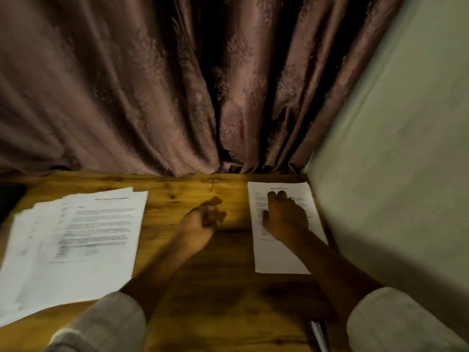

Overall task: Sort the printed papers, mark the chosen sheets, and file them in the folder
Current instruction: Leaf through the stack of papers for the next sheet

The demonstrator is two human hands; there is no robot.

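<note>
A fanned stack of printed papers (76, 237) lies on the left of the wooden table (193, 275). A single printed sheet (281, 252) lies at the right, close to the wall. My right hand (284, 217) rests flat on that sheet with straight fingers. Between the two paper groups, my left hand (205, 214) hovers over bare wood, its fingers loosely curled and holding nothing. No pen or folder is plainly visible.
A brown patterned curtain (177, 85) hangs behind the table's far edge. A pale wall (393, 174) borders the right side. A dark object (10, 196) sits at the far left edge. Something pale and thin (318, 334) pokes out at the bottom beside my right sleeve.
</note>
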